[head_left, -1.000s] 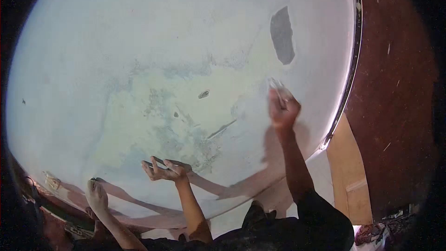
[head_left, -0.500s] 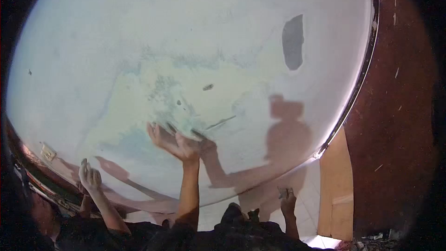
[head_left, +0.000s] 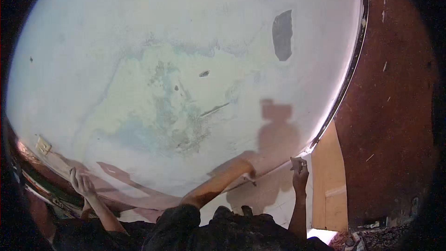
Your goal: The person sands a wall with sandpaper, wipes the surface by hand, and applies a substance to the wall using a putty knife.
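Note:
A large, curved white panel [head_left: 223, 14] bears pale green and bluish worn patches, small dark marks and a dark grey patch [head_left: 282, 36]. My left arm stretches up and right over its lower edge; my left hand [head_left: 244, 164] is bent at the end of it, fingers smeared and hard to make out. At the panel's lower right edge, my right hand [head_left: 300, 171] is closed on a small greyish piece [head_left: 296, 161], held upright between the fingers.
Another person's hand [head_left: 83, 185] is raised at the panel's lower left, near a small pale block [head_left: 43, 145]. A tan board [head_left: 329, 186] stands beside the panel's right edge. Beyond lies a reddish-brown surface [head_left: 390, 111], with rubble [head_left: 385, 239] at the lower right.
My left hand has swung from the worn patch down and right toward the panel's lower edge. My right hand is higher and slightly right. The other person's hand has lowered, and the view has shifted a little.

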`<state>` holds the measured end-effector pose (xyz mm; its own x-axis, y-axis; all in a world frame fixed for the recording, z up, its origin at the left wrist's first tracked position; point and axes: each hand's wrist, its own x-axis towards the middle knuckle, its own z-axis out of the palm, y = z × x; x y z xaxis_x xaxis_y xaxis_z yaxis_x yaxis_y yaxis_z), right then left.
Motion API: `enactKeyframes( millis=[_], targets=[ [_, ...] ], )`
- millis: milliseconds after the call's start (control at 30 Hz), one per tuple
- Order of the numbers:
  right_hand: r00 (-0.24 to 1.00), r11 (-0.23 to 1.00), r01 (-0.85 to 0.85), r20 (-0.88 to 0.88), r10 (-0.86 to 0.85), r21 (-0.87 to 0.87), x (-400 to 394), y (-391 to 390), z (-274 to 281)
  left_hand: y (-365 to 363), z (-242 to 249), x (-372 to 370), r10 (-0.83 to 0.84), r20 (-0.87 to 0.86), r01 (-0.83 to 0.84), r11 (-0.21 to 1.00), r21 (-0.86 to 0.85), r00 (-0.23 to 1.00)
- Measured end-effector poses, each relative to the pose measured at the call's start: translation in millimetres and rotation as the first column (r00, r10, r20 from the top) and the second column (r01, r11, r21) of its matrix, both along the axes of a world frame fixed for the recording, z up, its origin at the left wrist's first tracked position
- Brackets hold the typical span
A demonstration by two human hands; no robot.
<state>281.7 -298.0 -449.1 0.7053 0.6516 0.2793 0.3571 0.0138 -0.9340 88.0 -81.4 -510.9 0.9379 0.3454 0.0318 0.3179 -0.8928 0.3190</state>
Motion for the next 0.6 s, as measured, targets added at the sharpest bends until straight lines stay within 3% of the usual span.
enactKeyframes(
  millis=[100, 167, 200, 267, 300, 367, 400, 467, 533, 567, 600],
  targets=[
    [0.997, 0.99, -0.013, -0.072, 0.003, -0.142, -4.3, -27.9, -30.3, -26.3, -68.7, -69.3, 0.017, -0.035, -0.023, 0.988, -0.154, 0.999],
    [0.993, 0.964, -0.071, 0.077, 0.093, -0.255, -11.4, -48.0, -68.7, -27.9, -109.9, -122.1, 0.037, 0.06, -0.026, 0.983, -0.182, 0.997],
    [0.988, 0.953, -0.097, 0.087, 0.127, -0.288, -15.4, -48.8, -72.8, -40.5, -61.8, -138.5, 0.186, -0.177, -0.228, 0.938, -0.26, 0.966],
    [0.982, 0.93, -0.159, 0.04, 0.182, -0.332, -28.3, -52.9, -76.3, -61.0, -31.5, -182.0, 0.358, -0.268, -0.427, 0.861, -0.277, 0.894],
    [0.979, 0.918, -0.195, -0.019, 0.201, -0.346, -37.7, -56.4, -70.5, -70.2, -50.5, -205.0, 0.405, -0.118, -0.422, 0.867, -0.263, 0.907],
    [0.889, 0.88, -0.198, 0.3, 0.347, -0.432, -49.4, -60.1, -65.4, -121.7, -17.2, -239.5, 0.671, 0.1, -0.561, 0.684, -0.466, 0.735],
    [0.795, 0.861, -0.185, 0.442, 0.415, -0.475, -55.2, -62.8, -61.7, -135.4, -31.5, -249.6, 0.699, 0.173, -0.583, 0.687, -0.433, 0.694],
    [0.802, 0.819, -0.223, 0.378, 0.462, -0.528, -74.3, -56.3, -40.8, -168.8, -90.5, -276.1, 0.735, 0.318, -0.638, 0.677, -0.367, 0.598],
    [0.802, 0.762, -0.276, 0.295, 0.518, -0.586, -98.7, -52.2, -23.6, -205.6, -103.5, -283.3, 0.752, 0.298, -0.668, 0.659, -0.345, 0.588],
    [0.728, 0.738, -0.32, 0.345, 0.593, -0.594, -108.1, -55.5, -28.7, -228.3, -110.0, -283.6, 0.763, 0.28, -0.685, 0.647, -0.336, 0.583],
    [0.647, 0.714, -0.358, 0.392, 0.654, -0.601, -116.3, -54.3, -37.8, -248.5, -103.7, -279.6, 0.856, 0.182, -0.66, 0.494, -0.567, 0.484]
  ],
)
